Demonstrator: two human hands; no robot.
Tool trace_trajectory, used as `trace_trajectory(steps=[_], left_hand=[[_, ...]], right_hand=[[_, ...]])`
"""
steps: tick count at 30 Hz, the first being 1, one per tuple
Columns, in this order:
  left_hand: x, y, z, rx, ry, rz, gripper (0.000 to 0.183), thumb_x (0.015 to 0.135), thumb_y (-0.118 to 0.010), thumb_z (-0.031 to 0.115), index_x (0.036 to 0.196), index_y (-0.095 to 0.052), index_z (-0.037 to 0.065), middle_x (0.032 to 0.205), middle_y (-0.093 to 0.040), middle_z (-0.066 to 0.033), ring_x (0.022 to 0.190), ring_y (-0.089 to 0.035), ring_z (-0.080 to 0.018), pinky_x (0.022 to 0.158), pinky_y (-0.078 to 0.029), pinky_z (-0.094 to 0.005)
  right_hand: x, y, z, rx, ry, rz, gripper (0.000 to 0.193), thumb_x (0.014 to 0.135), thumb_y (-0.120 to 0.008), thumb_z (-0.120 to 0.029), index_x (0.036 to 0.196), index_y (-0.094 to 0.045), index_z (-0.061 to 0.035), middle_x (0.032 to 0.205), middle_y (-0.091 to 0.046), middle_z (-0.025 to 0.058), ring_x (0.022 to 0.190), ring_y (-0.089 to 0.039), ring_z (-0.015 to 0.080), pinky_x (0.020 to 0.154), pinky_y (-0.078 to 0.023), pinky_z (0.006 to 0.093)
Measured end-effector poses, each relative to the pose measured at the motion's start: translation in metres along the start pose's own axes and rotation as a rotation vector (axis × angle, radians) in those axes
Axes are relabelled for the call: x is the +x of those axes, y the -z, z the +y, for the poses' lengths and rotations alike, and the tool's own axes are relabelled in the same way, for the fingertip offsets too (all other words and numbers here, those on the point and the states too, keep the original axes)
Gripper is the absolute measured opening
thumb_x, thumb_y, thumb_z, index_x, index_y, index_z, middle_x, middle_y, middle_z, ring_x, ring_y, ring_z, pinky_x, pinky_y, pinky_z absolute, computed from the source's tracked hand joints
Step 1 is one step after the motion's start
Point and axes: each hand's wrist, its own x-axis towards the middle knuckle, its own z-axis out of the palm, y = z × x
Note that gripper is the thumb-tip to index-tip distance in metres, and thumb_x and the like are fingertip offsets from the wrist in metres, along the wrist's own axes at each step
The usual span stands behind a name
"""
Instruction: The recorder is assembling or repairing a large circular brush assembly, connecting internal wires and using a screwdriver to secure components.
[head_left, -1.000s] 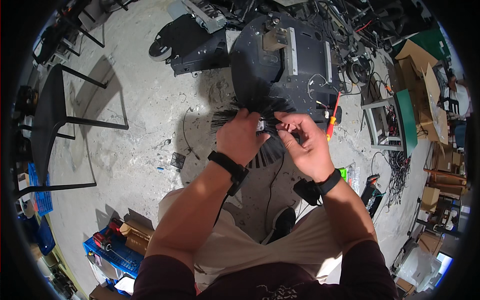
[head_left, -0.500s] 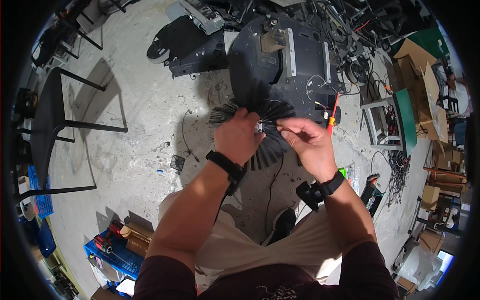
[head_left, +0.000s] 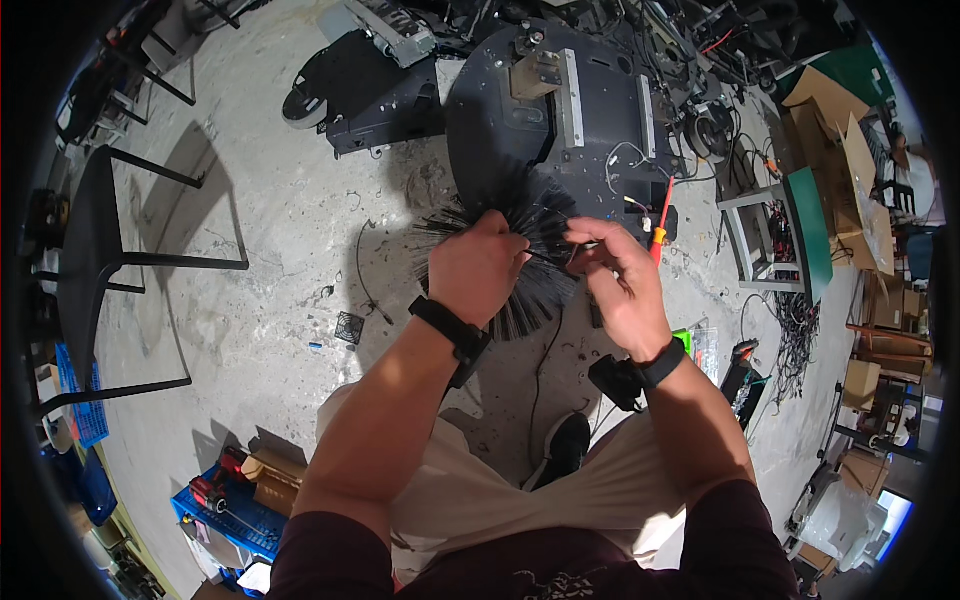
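While the left hand (head_left: 474, 265) grips the brush (head_left: 528, 303), the right hand (head_left: 622, 284) curls, contents unclear.

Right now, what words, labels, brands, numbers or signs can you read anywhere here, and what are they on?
None can be read.
Dark shirt: pale print, too small and blurred to make out.
Bright panel at the far right: too small and glaring to read.
Black round brush: no legible marking.
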Motion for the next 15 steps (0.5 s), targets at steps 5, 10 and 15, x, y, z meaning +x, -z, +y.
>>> trace_trajectory(steps=[5, 10, 15], left_hand=[[0.001, 0.001, 0.002, -0.031, 0.022, -0.015, 0.010, 0.090, -0.080, 0.023, 0.098, -0.083, 0.019, 0.098, -0.070, 0.0004, 0.084, -0.074, -0.0253, 0.072, -0.060, -0.0410], [0.001, 0.004, 0.003, -0.058, 0.065, -0.051, 0.014, 0.090, -0.079, 0.022, 0.103, -0.082, 0.017, 0.101, -0.070, -0.0021, 0.089, -0.073, -0.0276, 0.076, -0.059, -0.0429], [-0.006, 0.005, 0.001, -0.083, 0.088, -0.071, 0.018, 0.090, -0.079, 0.022, 0.107, -0.080, 0.016, 0.103, -0.070, -0.0040, 0.091, -0.073, -0.0293, 0.078, -0.059, -0.0438]], right_hand=[[-0.007, 0.005, -0.008, -0.387, 0.073, -0.008, 0.025, 0.087, -0.081, -0.008, 0.109, -0.073, -0.0015, 0.102, -0.074, 0.0099, 0.081, -0.072, 0.0210, 0.072, -0.057, 0.0333], [-0.003, 0.010, -0.010, -0.462, 0.205, -0.116, 0.020, 0.091, -0.078, -0.002, 0.111, -0.074, 0.0000, 0.106, -0.075, 0.0101, 0.089, -0.072, 0.0220, 0.079, -0.056, 0.0328], [0.000, 0.010, -0.015, -0.583, 0.512, -0.222, 0.028, 0.076, -0.067, 0.010, 0.097, -0.073, -0.0067, 0.112, -0.074, 0.0075, 0.099, -0.071, 0.0337, 0.084, -0.057, 0.0421]])
